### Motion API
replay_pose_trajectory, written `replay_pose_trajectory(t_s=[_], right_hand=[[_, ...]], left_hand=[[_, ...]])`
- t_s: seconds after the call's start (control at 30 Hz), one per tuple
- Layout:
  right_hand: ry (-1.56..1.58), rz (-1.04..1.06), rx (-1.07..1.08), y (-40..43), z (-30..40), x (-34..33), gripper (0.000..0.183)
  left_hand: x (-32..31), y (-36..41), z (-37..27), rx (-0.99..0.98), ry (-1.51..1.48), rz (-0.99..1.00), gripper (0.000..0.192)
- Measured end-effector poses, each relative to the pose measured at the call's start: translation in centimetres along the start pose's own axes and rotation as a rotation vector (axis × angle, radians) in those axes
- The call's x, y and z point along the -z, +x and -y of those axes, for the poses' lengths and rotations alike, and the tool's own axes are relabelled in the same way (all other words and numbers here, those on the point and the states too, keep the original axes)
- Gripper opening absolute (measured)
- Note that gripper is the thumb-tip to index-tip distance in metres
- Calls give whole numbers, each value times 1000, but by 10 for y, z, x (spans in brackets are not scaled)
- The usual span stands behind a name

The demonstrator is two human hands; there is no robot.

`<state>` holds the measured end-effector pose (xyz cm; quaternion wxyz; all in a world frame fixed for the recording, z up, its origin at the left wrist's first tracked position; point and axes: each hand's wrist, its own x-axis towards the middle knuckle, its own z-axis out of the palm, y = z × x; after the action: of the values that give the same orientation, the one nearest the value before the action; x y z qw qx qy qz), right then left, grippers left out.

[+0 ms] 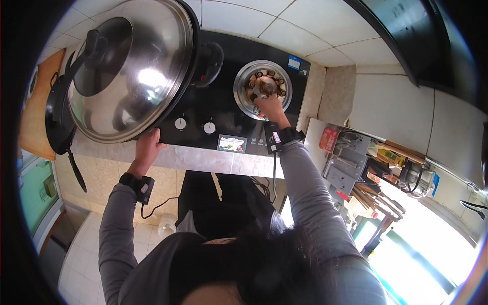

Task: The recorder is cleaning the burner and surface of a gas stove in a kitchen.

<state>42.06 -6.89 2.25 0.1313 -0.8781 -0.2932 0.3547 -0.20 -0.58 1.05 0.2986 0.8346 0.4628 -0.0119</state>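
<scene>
My right hand (271, 108) is over the right burner of a black gas cooktop (238, 49), fingers closed on a crumpled cloth (257, 110) with greenish and pinkish patches. The cloth lies against the front of a round metal drip tray (239, 85). Brown stains mark the middle of the tray, around the burner head (268, 88) and several small round supports. My left hand (148, 144) is at the cooktop's front edge, its fingertips hidden under the rim of a large wok (195, 57). A domed steel lid (152, 65) with a black handle covers the wok.
Two white knobs (209, 127) and a printed sticker (231, 143) are along the cooktop's front. A black frying pan (59, 129) is left of the wok, beside a wooden board (40, 110). Cluttered shelves (347, 164) stand right; a dark range hood (423, 42) overhangs the upper right.
</scene>
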Motion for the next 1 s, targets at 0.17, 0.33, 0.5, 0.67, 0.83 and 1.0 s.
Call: replay_pose_trajectory(t_s=[0.17,0.33,0.5,0.67,0.83,1.0], right_hand=[[79,186,-55,-14,8,9,67],[-84,213,30,-9,6,16,96],[-100,279,35,-3,-3,28,96],[-231,128,53,-5,7,32,77],[-270,184,140,-4,-3,35,73],[-137,223,1,-7,16,30,67]], left_hand=[[0,-1,2,8,16,1,48],[2,-1,0,13,16,15,47],[3,1,-1,-8,20,4,48],[2,2,-2,-9,12,3,48],[3,4,-4,-8,14,0,48],[2,-3,2,13,4,8,49]])
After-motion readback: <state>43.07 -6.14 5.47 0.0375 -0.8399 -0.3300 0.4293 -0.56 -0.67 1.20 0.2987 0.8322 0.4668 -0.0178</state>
